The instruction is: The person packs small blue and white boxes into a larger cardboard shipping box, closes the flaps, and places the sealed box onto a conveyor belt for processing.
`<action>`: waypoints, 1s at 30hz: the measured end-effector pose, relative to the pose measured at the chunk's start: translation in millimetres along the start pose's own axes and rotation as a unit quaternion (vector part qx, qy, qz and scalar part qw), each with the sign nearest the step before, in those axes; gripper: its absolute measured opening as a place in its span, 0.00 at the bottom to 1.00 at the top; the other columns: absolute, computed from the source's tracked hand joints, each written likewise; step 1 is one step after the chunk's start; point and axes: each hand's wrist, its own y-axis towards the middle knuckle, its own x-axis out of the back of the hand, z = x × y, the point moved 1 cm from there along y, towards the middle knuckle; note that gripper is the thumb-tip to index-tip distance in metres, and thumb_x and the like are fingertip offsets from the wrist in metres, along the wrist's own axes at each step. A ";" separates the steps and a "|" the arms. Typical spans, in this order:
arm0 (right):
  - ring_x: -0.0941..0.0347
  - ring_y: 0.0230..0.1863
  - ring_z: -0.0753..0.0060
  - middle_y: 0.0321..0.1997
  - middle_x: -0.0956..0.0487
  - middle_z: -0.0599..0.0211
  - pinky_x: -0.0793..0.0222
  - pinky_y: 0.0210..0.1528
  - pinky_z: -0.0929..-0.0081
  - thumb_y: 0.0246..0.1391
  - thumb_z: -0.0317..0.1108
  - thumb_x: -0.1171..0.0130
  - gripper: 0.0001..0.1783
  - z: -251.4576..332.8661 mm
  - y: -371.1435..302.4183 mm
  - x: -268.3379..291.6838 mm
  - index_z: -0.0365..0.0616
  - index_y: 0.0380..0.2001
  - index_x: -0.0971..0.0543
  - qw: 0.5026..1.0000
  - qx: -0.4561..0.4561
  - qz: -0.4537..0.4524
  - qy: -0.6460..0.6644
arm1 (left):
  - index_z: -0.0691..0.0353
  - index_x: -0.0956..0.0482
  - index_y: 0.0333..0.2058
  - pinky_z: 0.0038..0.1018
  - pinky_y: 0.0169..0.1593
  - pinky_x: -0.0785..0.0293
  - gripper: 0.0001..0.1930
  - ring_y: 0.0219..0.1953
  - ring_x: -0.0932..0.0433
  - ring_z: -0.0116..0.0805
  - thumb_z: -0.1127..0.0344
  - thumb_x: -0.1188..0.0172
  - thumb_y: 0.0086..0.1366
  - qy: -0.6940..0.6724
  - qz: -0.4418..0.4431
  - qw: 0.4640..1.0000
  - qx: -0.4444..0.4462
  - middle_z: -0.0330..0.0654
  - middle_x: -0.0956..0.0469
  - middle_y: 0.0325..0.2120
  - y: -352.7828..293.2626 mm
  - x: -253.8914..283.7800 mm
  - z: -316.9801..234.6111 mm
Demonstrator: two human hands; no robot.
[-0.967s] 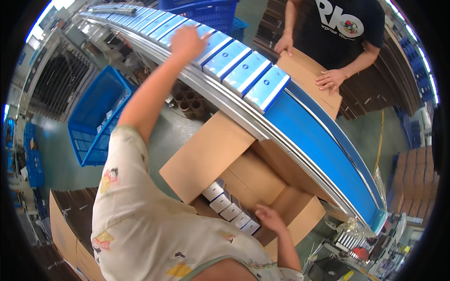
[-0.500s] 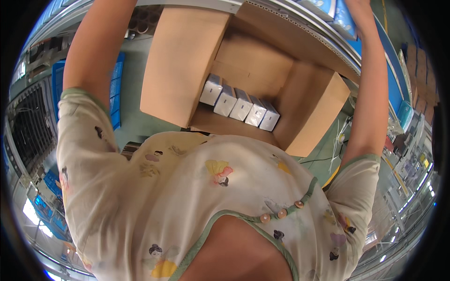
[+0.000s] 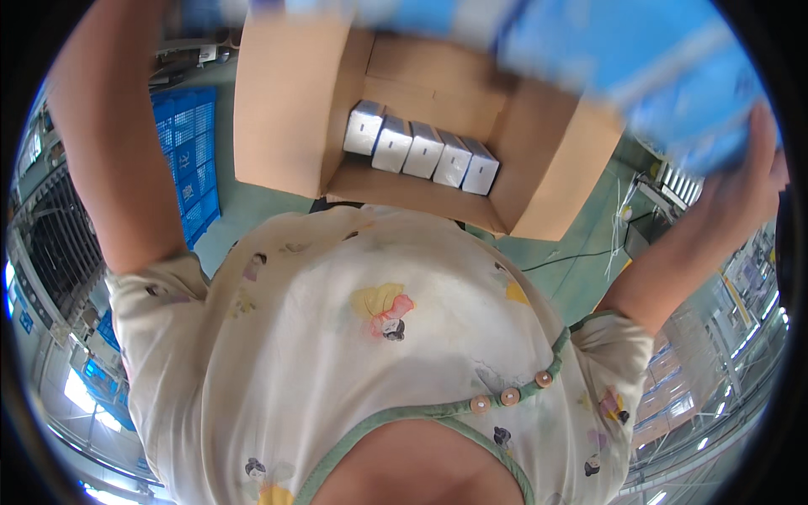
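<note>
Already five white packs are in the box; right hand squeezes blue packs, not in yet; left hand unseen.

Held across the far side of an open brown carton, covering part of its far edge and reaching out past its right flap: a row of blue-and-white packs, side by side, smeared by motion blur. Inside the carton, in one line between left and right walls: five wrapped packs, glossy, pale narrow ends showing, a small dark mark on each. Spread outward on the carton's left and right: wide plain flaps.
</note>
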 end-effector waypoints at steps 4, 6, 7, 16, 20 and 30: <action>0.30 0.42 0.71 0.41 0.27 0.58 0.33 0.43 0.75 0.37 0.33 0.33 0.33 -28.6 -111.5 19.8 0.33 0.47 0.35 0.985 -0.170 -0.023 0.009 | 0.70 0.40 0.50 0.36 0.48 0.32 0.44 0.47 0.31 0.42 0.44 0.34 0.42 0.298 -0.005 0.955 -0.002 0.54 0.31 0.39 -55.1 -28.4 35.6; 0.30 0.41 0.71 0.42 0.27 0.58 0.33 0.43 0.76 0.37 0.33 0.33 0.34 -54.9 -134.9 11.8 0.36 0.48 0.36 0.948 -0.303 0.072 0.060 | 0.68 0.42 0.51 0.35 0.47 0.32 0.42 0.43 0.27 0.46 0.38 0.45 0.49 0.257 0.007 0.961 0.105 0.56 0.27 0.38 -73.0 -57.7 59.3; 0.30 0.42 0.70 0.42 0.27 0.58 0.33 0.44 0.75 0.37 0.35 0.33 0.35 -73.5 -141.7 8.5 0.36 0.49 0.36 0.927 -0.354 0.113 0.047 | 0.70 0.44 0.51 0.33 0.47 0.32 0.45 0.44 0.27 0.44 0.36 0.43 0.46 0.246 0.029 0.948 0.198 0.55 0.27 0.38 -80.5 -68.2 82.8; 0.42 0.59 0.57 0.58 0.39 0.51 0.37 0.51 0.64 0.49 0.58 0.62 0.41 -284.4 -237.0 -133.3 0.35 0.57 0.46 0.624 -0.355 0.536 -0.443 | 0.68 0.35 0.48 0.33 0.50 0.34 0.30 0.47 0.30 0.47 0.46 0.58 0.59 0.453 0.447 0.652 0.412 0.53 0.28 0.43 -96.1 -151.0 333.0; 0.53 0.64 0.56 0.62 0.43 0.58 0.57 0.63 0.57 0.52 0.53 0.64 0.32 -331.2 -253.7 -164.0 0.47 0.57 0.40 0.603 -0.312 0.615 -0.401 | 0.61 0.26 0.41 0.33 0.51 0.36 0.22 0.49 0.32 0.46 0.53 0.62 0.62 0.492 0.532 0.645 0.242 0.46 0.29 0.45 -83.2 -151.6 403.2; 0.46 0.61 0.60 0.58 0.37 0.56 0.52 0.61 0.71 0.54 0.59 0.64 0.33 -262.0 -189.1 -121.6 0.45 0.53 0.35 0.811 -0.301 0.491 -0.101 | 0.59 0.42 0.57 0.31 0.61 0.50 0.34 0.60 0.46 0.43 0.38 0.66 0.61 0.291 0.401 0.810 0.313 0.47 0.45 0.58 -30.5 -108.3 244.4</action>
